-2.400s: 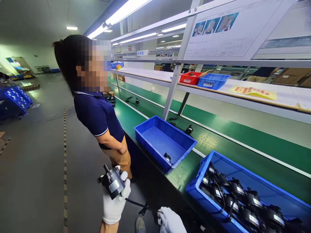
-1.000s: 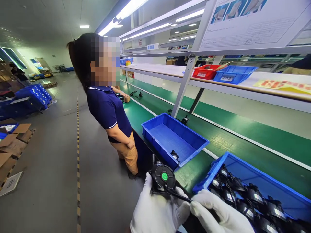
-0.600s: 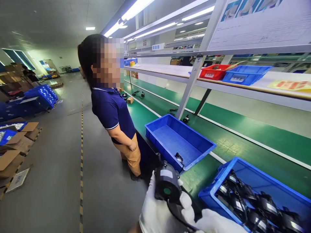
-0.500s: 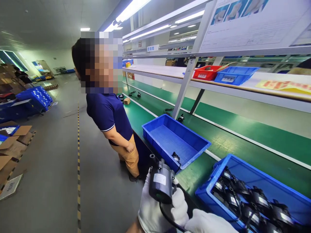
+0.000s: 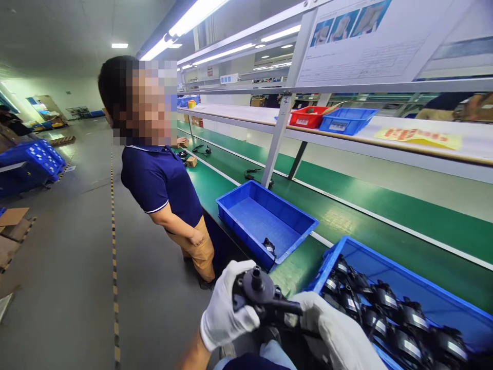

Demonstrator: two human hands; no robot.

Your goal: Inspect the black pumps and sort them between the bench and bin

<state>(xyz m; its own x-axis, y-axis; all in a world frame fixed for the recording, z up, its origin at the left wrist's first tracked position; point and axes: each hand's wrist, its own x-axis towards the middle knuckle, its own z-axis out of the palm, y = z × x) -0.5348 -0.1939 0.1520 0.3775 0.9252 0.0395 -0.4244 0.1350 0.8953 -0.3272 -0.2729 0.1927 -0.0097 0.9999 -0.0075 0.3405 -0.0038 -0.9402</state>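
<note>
A small black pump (image 5: 259, 293) with round ports sits between my two white-gloved hands at the bottom centre. My left hand (image 5: 225, 313) is wrapped round its left side. My right hand (image 5: 331, 331) is closed on its right end, where a black tube sticks out. Just right of my hands a blue bin (image 5: 435, 303) holds several more black pumps in rows.
A second blue bin (image 5: 285, 210) on the green bench holds one small black part (image 5: 268, 246). A person in a navy shirt (image 5: 162, 180) stands left of the bench. A shelf above carries a red tray (image 5: 306, 117) and a blue tray (image 5: 346, 121).
The pump has been turned in my hands, from label side up to port end up. My right hand has come up to grip its right end. The view shifted slightly.
</note>
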